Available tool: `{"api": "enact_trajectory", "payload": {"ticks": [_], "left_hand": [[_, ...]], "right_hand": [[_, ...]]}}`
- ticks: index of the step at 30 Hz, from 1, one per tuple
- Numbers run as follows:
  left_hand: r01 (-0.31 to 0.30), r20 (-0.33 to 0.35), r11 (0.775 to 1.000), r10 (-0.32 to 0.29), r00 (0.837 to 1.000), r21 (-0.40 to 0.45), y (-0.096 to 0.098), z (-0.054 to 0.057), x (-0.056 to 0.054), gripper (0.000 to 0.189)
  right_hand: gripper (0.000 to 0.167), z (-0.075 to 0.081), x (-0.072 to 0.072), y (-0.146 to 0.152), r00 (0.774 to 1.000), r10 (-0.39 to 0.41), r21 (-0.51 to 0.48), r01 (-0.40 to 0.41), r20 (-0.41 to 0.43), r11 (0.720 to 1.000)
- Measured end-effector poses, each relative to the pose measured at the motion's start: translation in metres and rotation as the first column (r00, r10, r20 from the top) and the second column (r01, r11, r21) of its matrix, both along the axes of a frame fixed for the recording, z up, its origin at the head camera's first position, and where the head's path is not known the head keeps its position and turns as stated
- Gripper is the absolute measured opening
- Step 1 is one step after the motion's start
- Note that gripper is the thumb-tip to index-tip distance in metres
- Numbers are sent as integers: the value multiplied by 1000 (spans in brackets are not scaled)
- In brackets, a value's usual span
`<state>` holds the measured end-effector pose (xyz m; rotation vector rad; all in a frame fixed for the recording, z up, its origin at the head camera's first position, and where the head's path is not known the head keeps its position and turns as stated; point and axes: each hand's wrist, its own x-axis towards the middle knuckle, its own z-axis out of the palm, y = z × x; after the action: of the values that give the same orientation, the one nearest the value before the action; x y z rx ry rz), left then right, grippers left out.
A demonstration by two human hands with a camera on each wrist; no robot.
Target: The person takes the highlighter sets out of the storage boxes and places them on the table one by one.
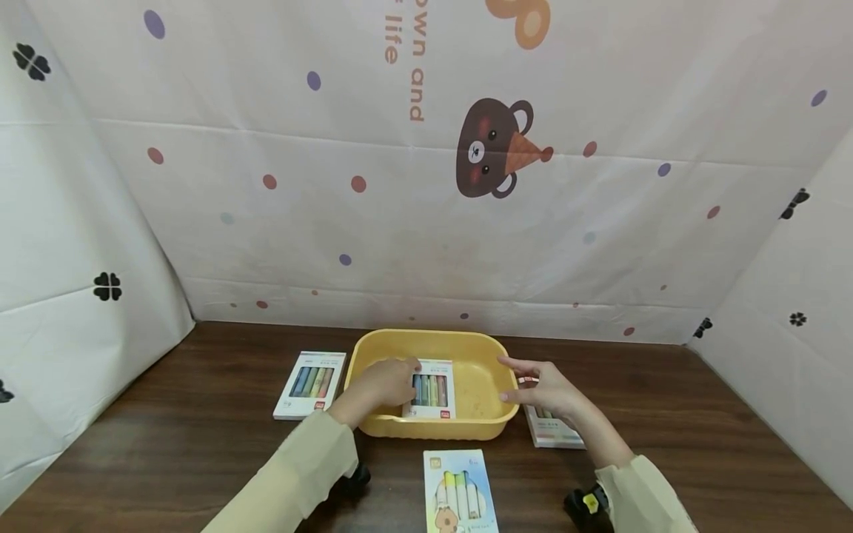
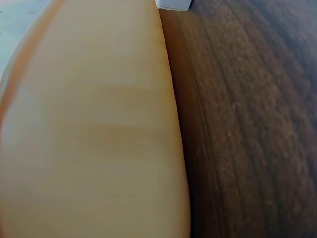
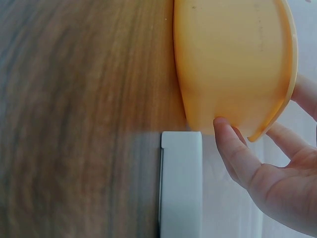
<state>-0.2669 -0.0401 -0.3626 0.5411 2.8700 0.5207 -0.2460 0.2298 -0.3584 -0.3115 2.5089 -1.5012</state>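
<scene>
Inside a yellow plastic basin [image 1: 433,429] lies a white box of crayons [image 1: 433,407], its window showing coloured sticks. My left hand [image 1: 386,381] grips the left side of this box, fingers near its top and thumb lower down. My right hand [image 1: 546,385] holds the basin's right rim. In the right wrist view, fingers of that hand [image 3: 282,188] touch the outer wall of the basin [image 3: 233,59], with others over its rim. A similar white box [image 1: 556,433] lies just right of the basin, partly hidden under my right hand. The left wrist view shows mostly sleeve [image 2: 99,124].
Left of the basin lies another white box of crayons [image 1: 309,385]. A blue and yellow box of markers [image 1: 460,488] is in front of the basin. All rest on a dark wooden table [image 1: 220,444], with a patterned white cloth [image 1: 300,222] hanging behind and at both sides.
</scene>
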Motion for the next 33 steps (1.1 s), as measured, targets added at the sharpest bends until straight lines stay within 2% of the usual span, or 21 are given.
{"api": "enact_trajectory", "payload": {"ticks": [6, 11, 21, 27, 30, 33], "left_hand": [[-11, -19, 999, 12, 1000, 39, -1, 1, 2, 45], [-68, -65, 995, 73, 995, 76, 1, 4, 5, 45], [-79, -139, 996, 83, 987, 31, 5, 2, 5, 44], [-100, -177, 989, 118, 977, 105, 3, 1, 4, 45], [-103, -156, 981, 129, 979, 165, 0, 2, 4, 47], [-116, -97, 967, 140, 985, 225, -2, 4, 4, 48]], "right_hand": [[69, 0, 0, 0, 1000, -2, -7, 2, 8, 1000], [69, 1, 1, -1, 1000, 7, -11, -7, 13, 1000], [70, 3, 2, 0, 1000, 14, -18, -13, 21, 1000], [69, 2, 1, -1, 1000, 10, -9, -10, 14, 1000], [69, 2, 1, -1, 1000, 7, -1, -7, 11, 1000], [69, 2, 1, -1, 1000, 6, -1, -6, 13, 1000]]}}
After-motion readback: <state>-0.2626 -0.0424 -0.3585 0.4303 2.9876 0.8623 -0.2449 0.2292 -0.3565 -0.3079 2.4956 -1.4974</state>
